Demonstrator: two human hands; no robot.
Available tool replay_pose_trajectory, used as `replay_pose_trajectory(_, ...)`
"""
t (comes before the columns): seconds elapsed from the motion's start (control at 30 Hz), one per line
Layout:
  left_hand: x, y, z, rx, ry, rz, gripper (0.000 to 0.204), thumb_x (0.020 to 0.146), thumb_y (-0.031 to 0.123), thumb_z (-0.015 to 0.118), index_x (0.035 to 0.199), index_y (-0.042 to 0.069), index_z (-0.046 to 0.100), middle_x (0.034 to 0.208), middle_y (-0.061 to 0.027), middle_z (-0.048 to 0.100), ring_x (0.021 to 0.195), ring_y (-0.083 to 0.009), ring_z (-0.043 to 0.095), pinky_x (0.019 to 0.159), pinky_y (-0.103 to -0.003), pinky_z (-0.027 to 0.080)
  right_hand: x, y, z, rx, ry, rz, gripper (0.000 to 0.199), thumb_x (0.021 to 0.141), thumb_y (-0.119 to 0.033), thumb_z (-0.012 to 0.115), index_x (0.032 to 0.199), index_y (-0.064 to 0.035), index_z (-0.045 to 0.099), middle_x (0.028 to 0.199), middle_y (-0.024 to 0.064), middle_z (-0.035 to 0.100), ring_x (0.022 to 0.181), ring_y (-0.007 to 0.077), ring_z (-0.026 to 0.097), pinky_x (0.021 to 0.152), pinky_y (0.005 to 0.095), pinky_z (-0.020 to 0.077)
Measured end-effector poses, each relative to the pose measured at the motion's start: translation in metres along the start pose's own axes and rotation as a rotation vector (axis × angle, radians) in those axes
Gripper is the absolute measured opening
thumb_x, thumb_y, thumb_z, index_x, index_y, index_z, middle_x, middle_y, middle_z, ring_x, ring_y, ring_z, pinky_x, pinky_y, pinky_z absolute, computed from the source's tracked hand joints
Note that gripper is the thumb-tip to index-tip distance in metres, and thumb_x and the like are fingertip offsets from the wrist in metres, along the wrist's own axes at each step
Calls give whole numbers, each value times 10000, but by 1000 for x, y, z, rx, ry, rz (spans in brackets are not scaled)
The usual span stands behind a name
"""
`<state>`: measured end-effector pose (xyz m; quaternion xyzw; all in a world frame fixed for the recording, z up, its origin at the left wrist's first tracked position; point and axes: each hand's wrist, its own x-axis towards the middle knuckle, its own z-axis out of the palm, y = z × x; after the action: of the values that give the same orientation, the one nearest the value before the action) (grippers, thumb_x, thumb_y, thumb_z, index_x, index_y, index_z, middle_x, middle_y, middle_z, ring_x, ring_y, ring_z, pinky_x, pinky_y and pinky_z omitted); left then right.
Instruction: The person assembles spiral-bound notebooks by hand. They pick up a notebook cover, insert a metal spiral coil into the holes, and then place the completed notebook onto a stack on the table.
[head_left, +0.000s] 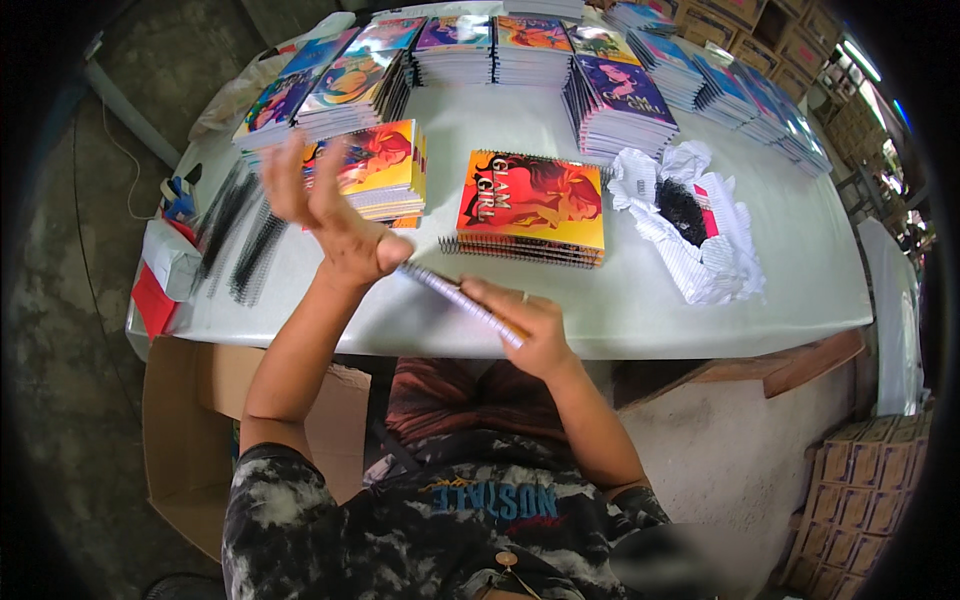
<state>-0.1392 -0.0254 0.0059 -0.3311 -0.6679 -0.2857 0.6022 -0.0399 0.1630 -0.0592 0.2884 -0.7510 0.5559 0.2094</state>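
At the near edge of the counter (700, 300) we see both hands. The right hand (525, 325) is clamped around a thin spiral-bound notebook (455, 295), held edge-on and slanting up toward the left hand (325, 205). That hand is raised with fingers spread apart, its heel touching the notebook's upper end. Just beyond the hands lies a short stack of orange-covered notebooks (530, 205), and to its left a second stack (375, 170) partly hidden behind the raised fingers. Black spiral coils (240, 230) lie near the counter's left edge. To the right we see crumpled white paper (700, 240) holding something dark. Rows of colourful notebook stacks (530, 50) line the far side.
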Motion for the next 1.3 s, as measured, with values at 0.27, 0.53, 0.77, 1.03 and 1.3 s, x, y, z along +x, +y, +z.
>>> replay_pose_trajectory(0.27, -100, 8, -35, 116, -508, 373, 1075, 691, 788, 375, 1309, -85, 271, 1337, -327, 256, 1277, -487, 172, 1032, -574, 126, -9, -11, 9, -32, -42, -113, 446, 683, 68, 602, 1121, -11, 577, 1083, 158, 604, 954, 281, 614, 812, 325, 494)
replay_pose_trajectory(0.53, -94, 47, -51, -91, -524, 346, 1036, 698, 787, 356, 1324, -34, 268, 1378, -309, 171, 1297, -476, 125, 1021, -596, 82, -6, -6, 12, -74, -2, -92, 380, 712, 96, 571, 1080, 6, 598, 1041, 155, 625, 924, 280, 626, 783, 332, 497)
replay_pose_trajectory(0.77, -119, 69, -51, -279, -687, 157, 1128, 596, 823, 454, 1298, -37, 251, 1354, -299, 221, 1209, -551, 188, 946, -655, 194, -6, -6, 22, 21, 88, -33, 494, 642, 92, 569, 1123, -18, 569, 1025, 162, 614, 922, 301, 612, 785, 358, 483)
replay_pose_trajectory(1.03, -103, 64, -33, -170, -645, 179, 1208, 558, 844, 461, 1321, -69, 253, 1405, -319, 48, 1318, -457, -11, 1035, -572, 36, -9, -11, 29, -8, 30, -34, 373, 721, 24, 614, 1092, 10, 576, 1029, 170, 620, 886, 283, 633, 754, 328, 502)
replay_pose_trajectory(1.3, -113, 58, -28, -402, -600, 12, 960, 703, 720, 488, 1341, 37, 269, 1298, -295, 310, 1210, -527, 269, 951, -607, 239, -14, 2, 28, -21, -41, 7, 518, 649, 40, 561, 1162, -28, 532, 1045, 175, 603, 873, 323, 613, 736, 369, 503)
